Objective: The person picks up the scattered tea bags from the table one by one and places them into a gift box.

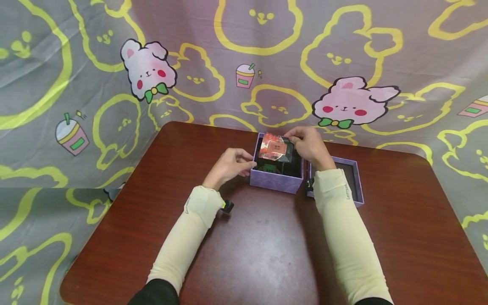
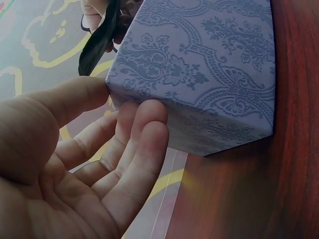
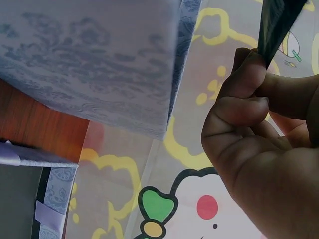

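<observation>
A purple patterned box [image 1: 272,181] stands uncovered on the table, its inside dark. My left hand [image 1: 231,164] holds it by the left rim; up close, the thumb meets the top edge and the curled fingers [image 2: 152,142] touch the outer wall. Over the box's opening, my right hand [image 1: 309,147] pinches the upper right corner of a flat packet [image 1: 275,149], glossy black with a red-orange label. From the right wrist, only a dark strip of that packet [image 3: 278,30] shows between thumb and fingers. A second packet with a green label [image 1: 270,168] lies inside the box.
Right of the box, partly behind the right forearm, lies the purple lid [image 1: 359,186], its dark inside facing up. A small black wrist device [image 1: 227,206] sits by the left cuff. Behind the brown table [image 1: 263,254] hangs a cartoon-print curtain [image 1: 213,25].
</observation>
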A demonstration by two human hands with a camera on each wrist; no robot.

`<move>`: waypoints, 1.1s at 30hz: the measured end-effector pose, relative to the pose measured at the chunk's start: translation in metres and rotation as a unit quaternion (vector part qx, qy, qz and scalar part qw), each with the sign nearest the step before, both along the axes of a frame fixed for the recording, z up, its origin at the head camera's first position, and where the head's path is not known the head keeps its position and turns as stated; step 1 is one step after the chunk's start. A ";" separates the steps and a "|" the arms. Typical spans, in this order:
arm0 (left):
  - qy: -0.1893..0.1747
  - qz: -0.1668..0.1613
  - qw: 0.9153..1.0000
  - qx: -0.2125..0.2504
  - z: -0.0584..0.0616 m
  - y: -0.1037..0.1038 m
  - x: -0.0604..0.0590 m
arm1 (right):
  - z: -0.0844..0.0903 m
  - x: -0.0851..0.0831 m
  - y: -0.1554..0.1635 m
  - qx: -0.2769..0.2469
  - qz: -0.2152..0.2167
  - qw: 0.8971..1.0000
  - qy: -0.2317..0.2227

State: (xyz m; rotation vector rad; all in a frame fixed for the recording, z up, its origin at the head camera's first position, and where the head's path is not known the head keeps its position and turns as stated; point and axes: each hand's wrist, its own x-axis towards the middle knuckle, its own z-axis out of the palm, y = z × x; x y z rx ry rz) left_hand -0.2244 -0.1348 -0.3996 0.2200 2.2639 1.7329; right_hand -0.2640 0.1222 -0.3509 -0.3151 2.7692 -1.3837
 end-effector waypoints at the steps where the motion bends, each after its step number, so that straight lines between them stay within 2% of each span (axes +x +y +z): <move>1: 0.001 0.001 1.000 -0.001 0.000 0.000 0.000 | 0.000 0.000 0.000 0.001 -0.001 1.000 -0.001; 5: 0.001 -0.001 1.000 -0.002 0.000 0.001 0.001 | 0.000 0.001 0.001 0.016 0.000 1.000 -0.001; 10: -0.003 -0.001 1.000 0.000 0.001 0.002 0.001 | -0.001 0.004 0.001 0.040 0.024 0.998 -0.047; 13: 0.000 -0.003 1.000 0.000 0.001 0.003 0.001 | -0.002 0.006 0.001 0.035 0.027 0.997 -0.063; 24: 0.010 0.005 1.000 -0.022 0.002 0.005 0.000 | 0.004 0.019 0.011 0.062 0.024 0.998 -0.019; 29: 0.029 0.015 0.997 -0.072 0.003 0.001 0.001 | 0.001 0.024 0.016 0.073 0.039 0.997 -0.006; 33: 0.063 0.011 0.991 -0.113 0.002 -0.004 0.002 | 0.000 0.029 0.021 0.079 0.044 0.996 0.007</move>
